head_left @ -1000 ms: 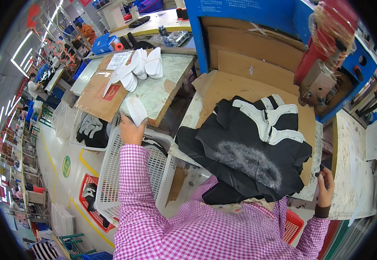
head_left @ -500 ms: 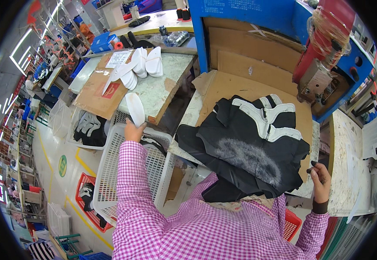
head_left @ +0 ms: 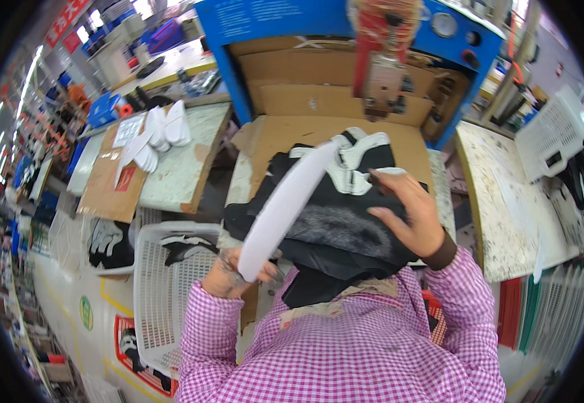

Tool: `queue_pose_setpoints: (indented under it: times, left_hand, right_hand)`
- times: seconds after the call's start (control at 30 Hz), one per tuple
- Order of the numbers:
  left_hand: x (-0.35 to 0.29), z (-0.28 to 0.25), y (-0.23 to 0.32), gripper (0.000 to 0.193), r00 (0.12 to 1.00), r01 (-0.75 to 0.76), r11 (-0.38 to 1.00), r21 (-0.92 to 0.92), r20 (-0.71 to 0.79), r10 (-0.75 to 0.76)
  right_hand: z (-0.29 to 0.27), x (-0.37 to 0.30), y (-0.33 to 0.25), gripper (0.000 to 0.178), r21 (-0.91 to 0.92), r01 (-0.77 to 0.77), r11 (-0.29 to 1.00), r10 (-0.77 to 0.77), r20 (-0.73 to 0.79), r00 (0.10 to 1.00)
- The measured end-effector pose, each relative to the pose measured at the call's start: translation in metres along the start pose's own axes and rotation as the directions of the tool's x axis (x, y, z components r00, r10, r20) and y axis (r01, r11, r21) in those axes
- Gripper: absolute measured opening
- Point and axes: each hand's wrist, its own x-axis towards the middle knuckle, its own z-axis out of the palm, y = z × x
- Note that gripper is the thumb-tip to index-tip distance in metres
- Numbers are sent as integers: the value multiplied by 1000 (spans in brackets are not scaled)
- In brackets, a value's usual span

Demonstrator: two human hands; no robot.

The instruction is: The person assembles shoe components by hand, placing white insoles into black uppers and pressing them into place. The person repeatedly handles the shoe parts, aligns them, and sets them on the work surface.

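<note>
Head view, and I've got my left hand (head_left: 228, 275) closed around the lower end of a long white insert (head_left: 285, 205), its far end slanting up over the black garment (head_left: 335, 232) on the cardboard-topped bench (head_left: 272, 131). My right hand (head_left: 406, 215) lies open, fingers spread, pressing the top of that garment stack. I'd judge we're at the point of bringing the insert to the fabric; next I'd need the right hand to lift an edge. A white basket (head_left: 157, 289) sits just left.
</note>
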Motion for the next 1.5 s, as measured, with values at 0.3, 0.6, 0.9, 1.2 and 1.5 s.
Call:
queue_pose_setpoints:
  times: [0.3,0.6,0.9,1.2,1.5]
  left_hand:
    - [23,19,-37,62,939,75,984,-162,344,-15]
    - [44,26,0,64,989,-32,932,-361,124,81]
    - [73,17,23,67,953,-181,964,-195,208,221]
    - [91,42,-11,39,874,-407,895,184,-205,440]
    - [100,50,9,30,947,-292,910,295,-47,319]
  right_hand:
    - [-17,0,1,48,106,-56,993,73,-165,984]
    - [-35,-19,-7,28,-422,393,817,-414,46,909]
    - [-20,-33,-15,26,-540,495,681,-551,68,832]
    - [7,-40,-25,24,-317,302,899,-363,-156,919]
    - [3,-35,-31,20,-92,164,982,-161,34,986]
